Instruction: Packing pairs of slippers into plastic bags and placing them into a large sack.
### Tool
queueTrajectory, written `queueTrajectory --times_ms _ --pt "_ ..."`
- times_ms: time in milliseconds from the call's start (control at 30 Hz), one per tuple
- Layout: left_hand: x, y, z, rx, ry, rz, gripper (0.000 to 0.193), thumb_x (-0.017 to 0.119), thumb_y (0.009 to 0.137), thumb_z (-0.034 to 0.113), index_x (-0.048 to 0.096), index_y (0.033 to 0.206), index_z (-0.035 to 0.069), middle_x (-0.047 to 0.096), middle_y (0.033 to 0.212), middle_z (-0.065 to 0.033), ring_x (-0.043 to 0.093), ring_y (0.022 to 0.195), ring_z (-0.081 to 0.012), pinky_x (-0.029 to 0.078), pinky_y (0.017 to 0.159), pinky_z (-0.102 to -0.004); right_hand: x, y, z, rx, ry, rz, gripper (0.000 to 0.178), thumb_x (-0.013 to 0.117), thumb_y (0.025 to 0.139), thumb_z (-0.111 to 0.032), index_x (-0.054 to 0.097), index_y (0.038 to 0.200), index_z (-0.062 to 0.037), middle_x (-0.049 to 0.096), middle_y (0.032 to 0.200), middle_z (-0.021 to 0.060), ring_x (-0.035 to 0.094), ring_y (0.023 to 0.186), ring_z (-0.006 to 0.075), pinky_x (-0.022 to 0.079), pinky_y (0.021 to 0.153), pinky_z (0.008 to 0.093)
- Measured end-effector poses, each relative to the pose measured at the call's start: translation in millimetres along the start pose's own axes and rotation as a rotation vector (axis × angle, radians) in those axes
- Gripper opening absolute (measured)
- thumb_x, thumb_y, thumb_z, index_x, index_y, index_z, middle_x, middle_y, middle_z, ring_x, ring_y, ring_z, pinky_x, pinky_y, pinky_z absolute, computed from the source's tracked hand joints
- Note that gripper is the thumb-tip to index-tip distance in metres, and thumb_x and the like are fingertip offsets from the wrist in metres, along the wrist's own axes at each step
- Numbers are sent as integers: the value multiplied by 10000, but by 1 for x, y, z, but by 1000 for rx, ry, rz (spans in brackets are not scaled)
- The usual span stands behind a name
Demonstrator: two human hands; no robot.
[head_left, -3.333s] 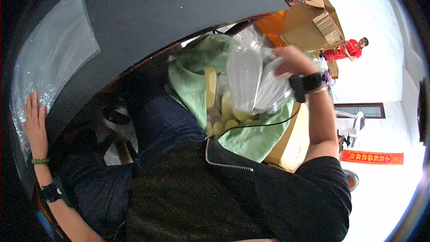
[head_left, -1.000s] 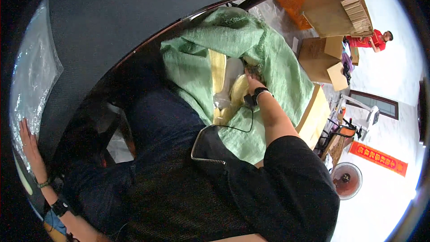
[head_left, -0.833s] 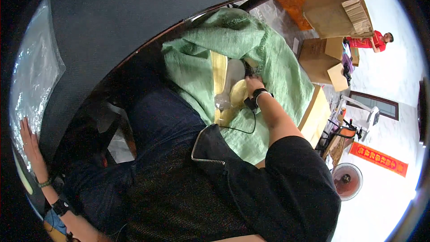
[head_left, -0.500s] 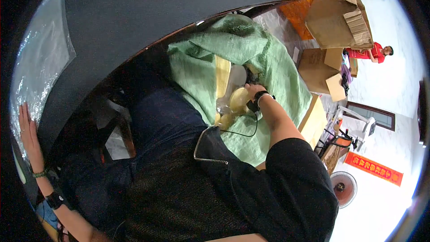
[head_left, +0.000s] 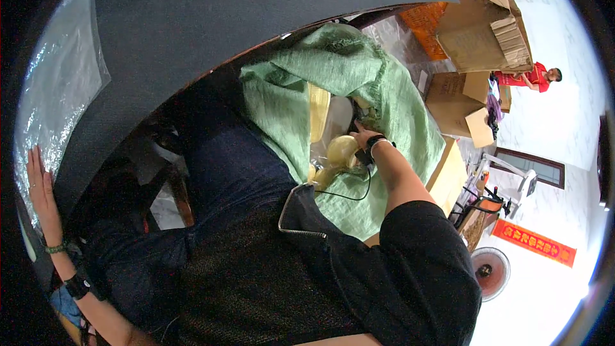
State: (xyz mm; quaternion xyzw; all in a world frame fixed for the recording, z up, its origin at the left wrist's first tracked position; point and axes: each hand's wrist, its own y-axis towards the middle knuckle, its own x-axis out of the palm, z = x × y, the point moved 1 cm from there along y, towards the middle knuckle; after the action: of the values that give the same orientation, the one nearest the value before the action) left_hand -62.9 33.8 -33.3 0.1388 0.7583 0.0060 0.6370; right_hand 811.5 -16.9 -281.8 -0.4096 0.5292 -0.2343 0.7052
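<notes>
At the far left, my left hand lies with its fingers stretched out along a clear plastic bag on the dark table. My right hand reaches into a wide-mouthed green woven sack. One finger there points outward, and nothing shows in its grip; the other fingers are partly hidden. Next to that hand sits a rounded, pale yellow, see-through piece. Pale yellow ribbed pieces and a clear plastic sheet lie deeper in the sack.
The dark grey table curves across the upper left, its edge beside the sack. Cardboard boxes and an orange crate stand beyond. A thin black cable hangs by my right wrist. A person in red is farther back.
My right hand has shifted slightly within the sack, and one finger now points out. The yellow rounded piece beside it has turned a little. My left hand stays put.
</notes>
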Motion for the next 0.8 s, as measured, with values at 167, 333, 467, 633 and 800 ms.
queueTrajectory --times_ms 167,333,467,633,800 --pt "-8 3 11 -43 9 -2 471 314 1031 327 341 1475 172 270 1549 -70 226 1437 -240 196 1176 -401 -23 -6 -29 135 152 -296 317 509 901 -200 598 1198 -134 586 1251 155 560 1159 357 435 967 459" --pt "-4 10 10 -20 45 12 468 320 1030 325 346 1473 177 274 1548 -63 230 1435 -240 200 1176 -398 18 8 -13 -144 -104 -104 312 551 856 -174 614 1160 -141 617 1103 127 593 1079 333 425 974 478" --pt "-8 12 15 -40 1 22 466 315 1031 323 350 1472 176 281 1545 -63 225 1437 -238 186 1178 -391 53 16 5 -81 124 34 305 554 841 -162 617 1139 -150 605 1195 139 572 1126 351 441 964 463" --pt "-13 12 16 -30 81 6 469 306 1033 319 352 1470 156 289 1542 -76 220 1439 -239 190 1173 -390 38 36 -9 -43 60 -322 300 583 817 -170 623 1113 -153 660 1102 164 619 1056 352 474 926 425" --pt "6 24 23 13 -50 51 465 318 1033 304 354 1469 147 295 1540 -79 251 1429 -244 222 1159 -388 47 -2 17 -76 74 -56 288 627 787 -193 640 1071 -144 692 933 142 649 932 366 512 817 445"
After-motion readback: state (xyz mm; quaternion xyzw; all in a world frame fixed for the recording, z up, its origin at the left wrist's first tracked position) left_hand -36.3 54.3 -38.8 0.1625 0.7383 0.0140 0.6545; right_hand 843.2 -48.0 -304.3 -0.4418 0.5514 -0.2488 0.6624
